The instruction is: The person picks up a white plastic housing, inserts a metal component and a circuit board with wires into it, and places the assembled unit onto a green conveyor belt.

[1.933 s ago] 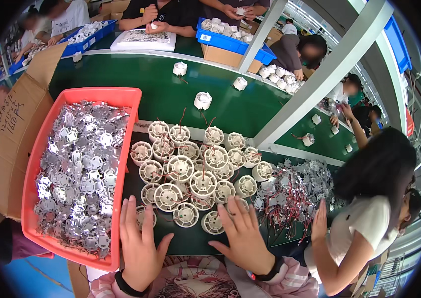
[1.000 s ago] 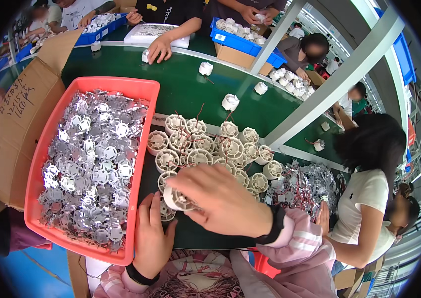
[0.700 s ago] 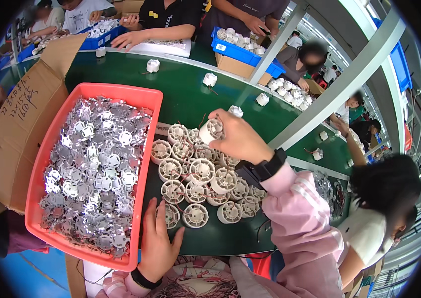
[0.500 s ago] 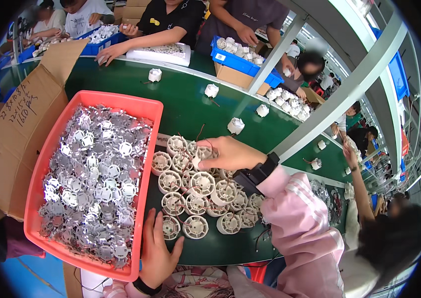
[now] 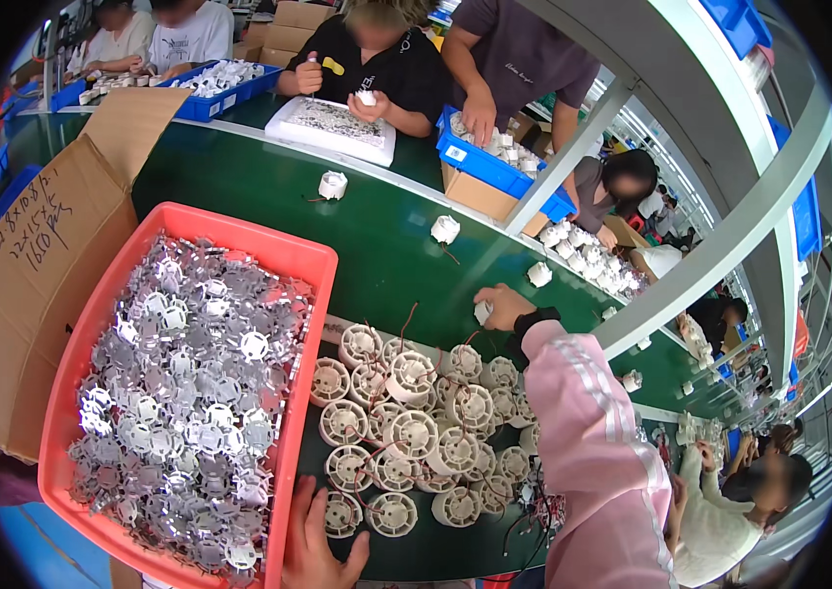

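Note:
On the green conveyor belt (image 5: 268, 211), my right hand (image 5: 509, 307) is closed round a small white housing (image 5: 483, 311), mostly hidden by my fingers. My left hand (image 5: 322, 552) is open, thumb and fingers apart, between the red bin (image 5: 325, 285) and the nearest round white housings (image 5: 391, 513). Several of these housings, with spoked faces and thin red wires, stand in a partly stacked cluster on a dark green surface. The bin is heaped with silvery, notched metal plates (image 5: 210, 383).
An opened cardboard box (image 5: 43, 255) stands left of the bin. White housings (image 5: 445, 230) sit spaced along the belt. Across it, people work beside blue trays (image 5: 504, 157) and a white foam block (image 5: 332, 130). A grey metal post (image 5: 573, 157) rises at the right.
My right hand has left the cluster for the belt, and now grips the housing that stood there. The view has tilted upward. A person opposite now holds a tool and a white part.

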Demonstrator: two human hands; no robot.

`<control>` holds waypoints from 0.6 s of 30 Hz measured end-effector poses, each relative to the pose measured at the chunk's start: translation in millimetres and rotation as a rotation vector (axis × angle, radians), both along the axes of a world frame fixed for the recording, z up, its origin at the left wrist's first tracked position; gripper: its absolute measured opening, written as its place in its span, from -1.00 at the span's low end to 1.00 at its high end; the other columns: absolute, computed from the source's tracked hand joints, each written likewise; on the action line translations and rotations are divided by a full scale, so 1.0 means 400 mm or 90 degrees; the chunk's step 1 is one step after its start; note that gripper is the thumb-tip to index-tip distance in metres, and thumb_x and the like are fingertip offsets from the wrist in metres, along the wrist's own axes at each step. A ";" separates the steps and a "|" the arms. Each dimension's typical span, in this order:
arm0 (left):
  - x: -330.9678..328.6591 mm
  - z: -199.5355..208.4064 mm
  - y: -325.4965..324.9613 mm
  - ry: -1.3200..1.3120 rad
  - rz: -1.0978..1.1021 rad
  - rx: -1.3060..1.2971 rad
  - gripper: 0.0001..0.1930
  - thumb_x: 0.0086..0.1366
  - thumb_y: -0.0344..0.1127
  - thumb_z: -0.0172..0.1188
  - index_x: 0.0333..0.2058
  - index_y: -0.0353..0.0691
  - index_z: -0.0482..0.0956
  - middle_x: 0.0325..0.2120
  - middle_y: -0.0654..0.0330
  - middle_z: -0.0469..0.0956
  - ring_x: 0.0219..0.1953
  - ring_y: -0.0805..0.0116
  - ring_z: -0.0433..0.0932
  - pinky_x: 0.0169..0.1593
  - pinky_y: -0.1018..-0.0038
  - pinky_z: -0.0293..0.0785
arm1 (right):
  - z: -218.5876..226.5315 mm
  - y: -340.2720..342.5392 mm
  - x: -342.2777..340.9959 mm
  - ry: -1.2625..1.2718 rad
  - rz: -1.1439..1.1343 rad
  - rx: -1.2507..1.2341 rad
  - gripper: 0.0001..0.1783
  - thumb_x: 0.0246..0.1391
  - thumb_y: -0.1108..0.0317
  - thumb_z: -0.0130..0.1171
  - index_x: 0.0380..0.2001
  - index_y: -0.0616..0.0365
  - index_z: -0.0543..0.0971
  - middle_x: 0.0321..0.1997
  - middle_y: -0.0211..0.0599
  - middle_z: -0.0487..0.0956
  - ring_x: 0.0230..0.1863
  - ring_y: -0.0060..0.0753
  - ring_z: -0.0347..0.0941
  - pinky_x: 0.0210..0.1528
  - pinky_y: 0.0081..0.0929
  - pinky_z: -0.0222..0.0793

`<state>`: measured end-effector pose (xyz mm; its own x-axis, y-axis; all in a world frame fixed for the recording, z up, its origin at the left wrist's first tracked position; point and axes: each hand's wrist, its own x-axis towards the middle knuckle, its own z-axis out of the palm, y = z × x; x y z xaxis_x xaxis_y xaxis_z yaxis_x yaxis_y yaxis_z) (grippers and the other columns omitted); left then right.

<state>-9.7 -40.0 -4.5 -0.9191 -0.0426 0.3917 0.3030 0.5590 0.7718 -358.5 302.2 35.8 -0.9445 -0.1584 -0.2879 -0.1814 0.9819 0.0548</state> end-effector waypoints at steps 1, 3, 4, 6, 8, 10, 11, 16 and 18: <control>-0.003 0.004 0.002 0.024 0.029 -0.013 -0.47 0.12 -0.41 0.25 0.07 -0.39 0.32 -0.02 -0.16 0.39 0.01 -0.07 0.41 0.08 0.22 0.35 | 0.002 0.000 -0.001 -0.024 -0.016 0.033 -0.16 -0.31 0.19 0.37 0.16 -0.06 0.36 0.02 0.05 0.41 0.06 0.00 0.36 0.12 -0.22 0.29; -0.002 0.002 -0.002 -0.002 0.012 -0.011 -0.41 0.11 -0.40 0.27 0.11 -0.40 0.27 0.04 -0.17 0.33 0.07 -0.11 0.34 0.13 0.20 0.28 | 0.052 -0.032 0.023 0.020 0.005 -0.070 -0.25 -0.32 0.24 0.37 0.08 -0.05 0.40 -0.08 -0.01 0.42 -0.05 -0.04 0.40 0.05 -0.25 0.34; 0.000 -0.002 -0.005 -0.028 -0.007 -0.011 -0.35 0.10 -0.40 0.28 0.14 -0.41 0.21 0.10 -0.18 0.26 0.12 -0.15 0.27 0.18 0.17 0.21 | 0.085 -0.056 0.041 0.065 0.025 -0.175 -0.33 -0.33 0.29 0.38 0.00 -0.03 0.44 -0.19 -0.06 0.43 -0.16 -0.09 0.44 -0.02 -0.28 0.40; 0.005 -0.004 -0.008 -0.060 -0.028 -0.012 -0.29 0.09 -0.39 0.30 0.17 -0.42 0.15 0.15 -0.19 0.20 0.18 -0.19 0.20 0.23 0.14 0.14 | 0.158 -0.129 0.083 0.002 0.016 -0.288 -0.38 -0.29 0.35 0.38 -0.04 0.00 0.42 -0.17 -0.13 0.44 -0.10 -0.18 0.43 -0.01 -0.35 0.39; -0.003 -0.001 -0.005 -0.044 -0.025 0.017 -0.32 0.10 -0.39 0.29 0.15 -0.42 0.18 0.14 -0.19 0.23 0.16 -0.18 0.23 0.22 0.15 0.17 | 0.166 -0.159 0.096 -0.049 0.000 -0.398 -0.42 -0.26 0.42 0.37 -0.08 0.03 0.39 -0.16 -0.19 0.45 -0.05 -0.27 0.42 0.00 -0.42 0.38; -0.007 -0.001 -0.002 -0.033 -0.030 0.032 -0.34 0.10 -0.40 0.28 0.15 -0.41 0.20 0.13 -0.19 0.24 0.15 -0.17 0.24 0.21 0.15 0.18 | 0.135 -0.168 0.097 -0.074 0.035 -0.566 -0.45 -0.20 0.53 0.33 -0.09 0.06 0.36 -0.13 -0.27 0.45 -0.06 -0.37 0.43 -0.03 -0.46 0.39; -0.008 -0.002 -0.003 -0.036 -0.029 0.019 -0.34 0.10 -0.40 0.28 0.15 -0.41 0.20 0.13 -0.19 0.24 0.15 -0.17 0.24 0.21 0.15 0.18 | 0.116 -0.172 0.097 -0.085 0.053 -0.650 -0.46 -0.17 0.58 0.32 -0.09 0.08 0.34 -0.12 -0.30 0.44 -0.06 -0.42 0.43 -0.04 -0.48 0.39; -0.008 0.008 -0.002 -0.033 -0.038 -0.018 -0.35 0.11 -0.40 0.27 0.15 -0.41 0.20 0.13 -0.18 0.24 0.15 -0.16 0.24 0.21 0.16 0.17 | -0.013 -0.133 0.127 -0.192 0.073 -0.726 -0.46 -0.16 0.59 0.32 -0.08 0.16 0.32 -0.10 -0.33 0.45 -0.10 -0.51 0.43 -0.07 -0.53 0.37; -0.011 0.009 -0.005 -0.021 -0.064 -0.027 -0.36 0.11 -0.40 0.26 0.15 -0.41 0.20 0.13 -0.18 0.24 0.15 -0.15 0.24 0.22 0.16 0.16 | -0.035 -0.168 0.152 -0.056 0.207 -0.537 -0.35 -0.21 0.48 0.38 0.00 0.15 0.33 -0.15 -0.35 0.46 -0.15 -0.50 0.42 -0.10 -0.54 0.36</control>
<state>-14.1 -42.0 -0.9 -0.9304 0.0659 0.3607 0.3337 0.5596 0.7586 -297.7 235.1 21.7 -0.7963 -0.6044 -0.0240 -0.4265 0.5892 -0.6862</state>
